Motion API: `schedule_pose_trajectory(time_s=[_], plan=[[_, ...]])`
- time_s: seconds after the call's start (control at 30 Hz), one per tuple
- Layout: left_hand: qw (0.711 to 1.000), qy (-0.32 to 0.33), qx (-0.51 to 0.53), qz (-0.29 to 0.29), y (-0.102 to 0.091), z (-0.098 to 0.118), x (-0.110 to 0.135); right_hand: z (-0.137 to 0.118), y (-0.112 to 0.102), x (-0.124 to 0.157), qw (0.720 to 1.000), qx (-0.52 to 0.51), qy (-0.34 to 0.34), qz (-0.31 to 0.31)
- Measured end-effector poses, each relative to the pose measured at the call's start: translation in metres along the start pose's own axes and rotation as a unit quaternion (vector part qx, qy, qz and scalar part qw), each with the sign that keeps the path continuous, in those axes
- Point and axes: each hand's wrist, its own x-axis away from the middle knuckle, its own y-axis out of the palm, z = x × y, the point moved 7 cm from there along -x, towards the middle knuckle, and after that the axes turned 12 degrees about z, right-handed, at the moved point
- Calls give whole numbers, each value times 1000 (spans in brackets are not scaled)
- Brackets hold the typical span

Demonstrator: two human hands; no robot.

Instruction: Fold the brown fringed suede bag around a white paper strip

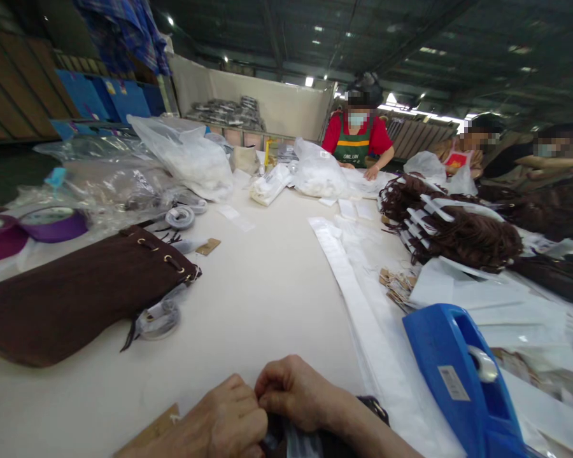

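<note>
At the bottom edge, my left hand (226, 413) and my right hand (298, 394) meet, fingers curled and pinched together. What their fingertips grip is hidden. Below them shows part of a dark item with clear plastic (304, 444) on it; black cord loops (376, 408) stick out past my right wrist. A brown card tag (155, 429) with white string lies beside my left hand. Farther left, a dark brown drawstring bag (76, 289) lies flat, with metal eyelets and a plastic-wrapped coiled strap (160, 318) at its mouth.
A blue tape dispenser (458, 375) stands at right, beside long white sheets (348, 273). Behind it are string tags (398, 286) and brown fringed bundles (463, 232). Purple tape rolls (52, 226) and plastic bags (186, 152) lie left. A co-worker (358, 140) works across the table.
</note>
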Motion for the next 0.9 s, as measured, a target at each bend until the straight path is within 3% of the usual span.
schedule_pose_trajectory(time_s=[0.13, 0.37, 0.5, 0.67, 0.77, 0.83, 0.9], plan=[[996, -40, 58, -54, 5, -5, -1, -2, -1, 1, 998, 46, -35, 13], [993, -85, 64, -41, 4, -4, 1, -3, -8, 1, 999, 22, -39, 31], [982, -136, 82, -98, 14, -9, 1, -4, -7, 2, 998, 40, -41, 31], [932, -277, 178, -154, 22, -26, -1, -5, -8, 4, 995, 55, -62, 50], [895, -306, 260, -193, 30, -29, -3, -5, -8, 3, 992, 78, -82, 53], [906, -293, 249, -176, 30, -31, -3, -6, -9, 3, 990, 87, -94, 60], [938, -273, 187, -101, 24, -36, -1, -5, -14, 1, 990, 77, -91, 75]])
